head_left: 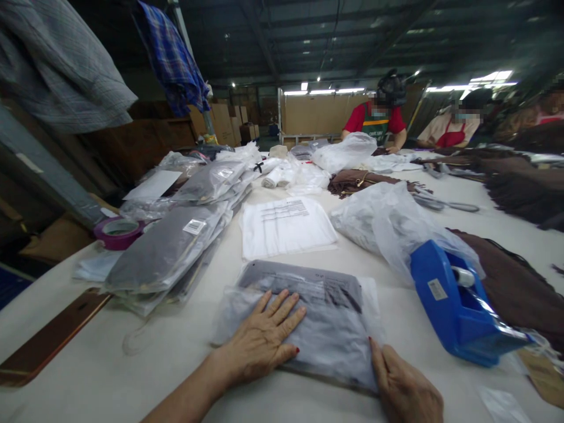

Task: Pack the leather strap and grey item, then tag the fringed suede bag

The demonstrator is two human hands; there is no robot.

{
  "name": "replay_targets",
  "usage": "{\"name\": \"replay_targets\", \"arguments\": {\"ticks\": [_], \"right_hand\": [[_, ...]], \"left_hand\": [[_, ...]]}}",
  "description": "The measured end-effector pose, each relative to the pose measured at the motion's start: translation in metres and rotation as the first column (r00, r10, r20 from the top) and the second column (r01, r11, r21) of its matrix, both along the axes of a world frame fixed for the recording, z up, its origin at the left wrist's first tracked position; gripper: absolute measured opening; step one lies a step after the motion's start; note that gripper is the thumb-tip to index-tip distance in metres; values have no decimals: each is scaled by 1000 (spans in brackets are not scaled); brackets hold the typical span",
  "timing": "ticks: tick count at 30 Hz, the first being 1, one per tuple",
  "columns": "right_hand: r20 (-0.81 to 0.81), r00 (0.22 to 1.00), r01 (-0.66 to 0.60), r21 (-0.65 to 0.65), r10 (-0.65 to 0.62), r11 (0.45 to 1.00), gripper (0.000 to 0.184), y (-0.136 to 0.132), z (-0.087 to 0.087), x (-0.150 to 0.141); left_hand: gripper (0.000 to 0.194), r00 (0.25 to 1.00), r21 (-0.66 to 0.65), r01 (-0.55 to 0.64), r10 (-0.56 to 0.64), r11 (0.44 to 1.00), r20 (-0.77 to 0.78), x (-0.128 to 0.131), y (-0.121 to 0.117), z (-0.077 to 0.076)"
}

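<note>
A clear plastic bag with a folded grey garment [326,317] lies flat on the white table [110,376] in front of me. My left hand [264,338] rests palm down on the bag's left half, fingers stretched out. At the bag's near right corner, my right hand [403,385] presses with its fingers flat along the edge. Neither hand grips anything.
A blue tape dispenser [458,311] stands right of the bag. A stack of bagged garments [171,247] lies at left, with a purple tape roll [118,232] beyond. A white printed bag [286,226], loose plastic bags [388,226] and brown garments [515,282] surround. Two people work at the far end.
</note>
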State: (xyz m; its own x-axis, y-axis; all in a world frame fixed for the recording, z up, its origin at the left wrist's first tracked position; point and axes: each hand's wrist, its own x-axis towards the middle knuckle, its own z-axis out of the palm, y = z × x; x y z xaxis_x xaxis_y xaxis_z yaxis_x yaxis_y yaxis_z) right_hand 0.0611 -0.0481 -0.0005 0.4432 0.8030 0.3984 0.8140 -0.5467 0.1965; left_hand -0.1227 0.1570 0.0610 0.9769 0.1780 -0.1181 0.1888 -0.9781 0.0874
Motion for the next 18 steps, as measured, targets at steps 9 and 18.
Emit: {"name": "replay_targets", "arguments": {"ticks": [9,18], "right_hand": [[-225,972,129,290,-63,948,32,-4,0,-2],[-242,966,233,671,-88,704,38,-45,63,72]], "left_hand": [[62,998,-106,-41,36,994,-48,-2,4,-7],[58,990,14,29,-31,999,136,-4,11,-26]]}}
